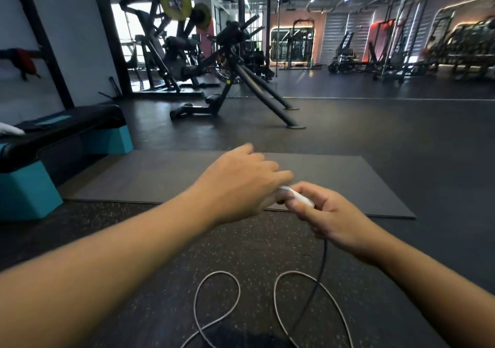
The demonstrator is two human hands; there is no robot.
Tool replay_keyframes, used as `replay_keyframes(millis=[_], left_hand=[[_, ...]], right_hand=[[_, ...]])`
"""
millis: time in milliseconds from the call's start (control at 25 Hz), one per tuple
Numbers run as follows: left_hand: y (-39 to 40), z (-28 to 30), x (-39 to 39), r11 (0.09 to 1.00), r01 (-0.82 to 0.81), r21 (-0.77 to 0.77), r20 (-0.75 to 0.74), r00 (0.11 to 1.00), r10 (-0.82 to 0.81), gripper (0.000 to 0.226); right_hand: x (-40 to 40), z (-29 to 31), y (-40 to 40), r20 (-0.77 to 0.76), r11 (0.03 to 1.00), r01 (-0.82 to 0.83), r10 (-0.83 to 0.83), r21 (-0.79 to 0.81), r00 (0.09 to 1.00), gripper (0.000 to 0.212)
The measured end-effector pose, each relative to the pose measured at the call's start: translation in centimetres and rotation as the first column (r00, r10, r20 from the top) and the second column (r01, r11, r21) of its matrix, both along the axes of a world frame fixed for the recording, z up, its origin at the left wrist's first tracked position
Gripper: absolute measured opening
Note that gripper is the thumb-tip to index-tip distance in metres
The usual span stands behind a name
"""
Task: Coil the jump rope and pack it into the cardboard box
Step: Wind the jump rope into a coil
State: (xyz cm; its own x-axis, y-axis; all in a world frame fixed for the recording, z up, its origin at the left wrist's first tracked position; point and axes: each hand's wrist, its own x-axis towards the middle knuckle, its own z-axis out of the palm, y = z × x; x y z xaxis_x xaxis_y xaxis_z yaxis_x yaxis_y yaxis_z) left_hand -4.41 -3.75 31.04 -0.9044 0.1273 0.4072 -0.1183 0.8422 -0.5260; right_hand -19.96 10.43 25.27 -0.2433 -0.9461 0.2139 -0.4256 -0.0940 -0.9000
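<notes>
Both of my hands meet in front of me over the gym floor. My right hand grips a white jump rope handle. My left hand closes its fingers over the handle's other end, which it hides. A dark stretch of rope hangs down from my right hand. The grey rope lies in two loose loops on the speckled floor below my hands. No cardboard box is in view.
A grey exercise mat lies flat just beyond my hands. A black bench on teal blocks stands at the left. Weight machines fill the far floor, with dark rubber flooring open to the right.
</notes>
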Motion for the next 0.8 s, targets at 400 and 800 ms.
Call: replay_keyframes(millis=[400,800], left_hand=[[-3.0,4.5,4.6,0.766,-0.391,0.510,0.322,0.913,0.252,0.029],[-3.5,4.2,2.3,0.430,-0.229,0.873,0.226,0.972,0.059,0.021]], right_hand=[[-4.5,1.3,4.2,-0.013,0.962,0.262,-0.262,0.081,0.965,0.048],[-4.1,2.7,3.5,-0.042,0.970,0.243,-0.244,-0.013,0.969,0.046]])
